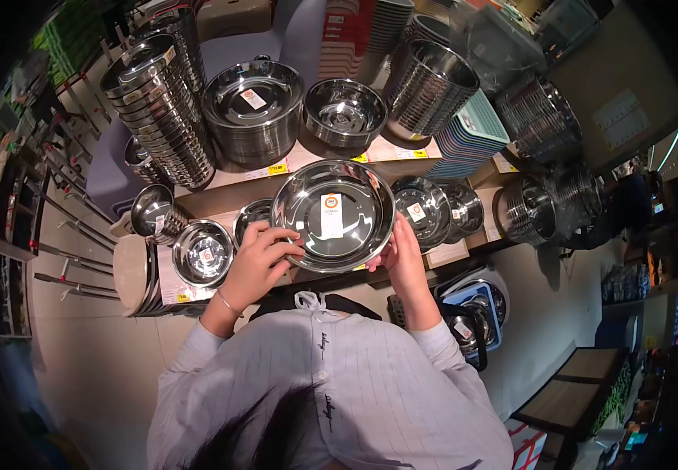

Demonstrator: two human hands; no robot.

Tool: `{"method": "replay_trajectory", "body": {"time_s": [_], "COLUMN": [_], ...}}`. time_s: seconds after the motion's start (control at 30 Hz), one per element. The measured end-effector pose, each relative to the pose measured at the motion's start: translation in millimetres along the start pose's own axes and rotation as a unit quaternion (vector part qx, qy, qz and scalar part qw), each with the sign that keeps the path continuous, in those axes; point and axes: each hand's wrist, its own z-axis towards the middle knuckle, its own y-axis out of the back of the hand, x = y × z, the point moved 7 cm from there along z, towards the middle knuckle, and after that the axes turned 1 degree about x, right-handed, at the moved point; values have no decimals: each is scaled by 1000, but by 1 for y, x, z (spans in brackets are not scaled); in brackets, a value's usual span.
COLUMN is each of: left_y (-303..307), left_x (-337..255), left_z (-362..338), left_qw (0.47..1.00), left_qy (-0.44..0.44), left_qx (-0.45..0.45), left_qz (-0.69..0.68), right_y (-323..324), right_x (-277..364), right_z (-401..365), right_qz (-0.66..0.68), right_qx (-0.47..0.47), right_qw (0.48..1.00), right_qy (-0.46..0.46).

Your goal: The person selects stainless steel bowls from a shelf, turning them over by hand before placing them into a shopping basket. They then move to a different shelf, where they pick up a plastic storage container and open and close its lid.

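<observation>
A shiny round steel basin (361, 227) with a white and orange label inside is held up between both hands, in front of the display shelf. My left hand (263, 254) grips its lower left rim, fingers over the edge. On the lower right rim is my right hand (402, 254), its fingers partly hidden behind the basin. Behind it on the upper shelf stand a tall stack of large basins (251, 137) and a smaller stack of deep bowls (344, 117). Lower down, another labelled basin (203, 252) rests on the left.
Stacked steel pots (159, 125) rise at the left and ribbed buckets (430, 90) at the right, beside plastic baskets (472, 137). A blue basket (497, 333) with steel ware sits low on the right. A wooden stand (570, 392) is at the lower right.
</observation>
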Motion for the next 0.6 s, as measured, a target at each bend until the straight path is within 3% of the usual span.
{"method": "replay_trajectory", "body": {"time_s": [0.03, 0.13, 0.17, 0.23, 0.27, 0.33, 0.37, 0.43, 0.47, 0.53, 0.6], "left_y": [0, -10, -17, -40, -43, -58, -60, -73, -73, -78, -76], "left_x": [2, 25, 25, 41, 42, 45, 45, 46, 46, 41, 39], "left_z": [-1, -6, -10, -21, -21, -24, -25, -30, -30, -28, -26], "left_qw": [1000, 970, 970, 854, 854, 786, 786, 657, 657, 552, 528], "left_qy": [0, 61, 60, 190, 189, 233, 233, 293, 293, 291, 285], "left_qx": [0, -32, -31, -34, -33, 3, 4, -2, -2, 17, 21], "left_qz": [0, -232, -233, -483, -484, -573, -573, -695, -695, -781, -800], "right_y": [0, -7, -7, -9, -6, -7, -7, -9, -9, -4, -3], "right_x": [1, 15, 13, 16, 13, 7, 4, 2, -2, -10, -16], "right_z": [0, 5, 9, 14, 17, 22, 25, 28, 28, 31, 33], "right_qz": [0, -57, -57, -184, -208, -225, -242, -242, -246, -260, -232], "right_qx": [0, 37, 36, 24, 25, 25, 26, 33, 31, 16, 5], "right_qw": [1000, 996, 996, 977, 971, 968, 965, 964, 966, 963, 971], "right_qy": [0, 51, 51, 108, 116, 109, 100, 102, 75, 70, 56]}}
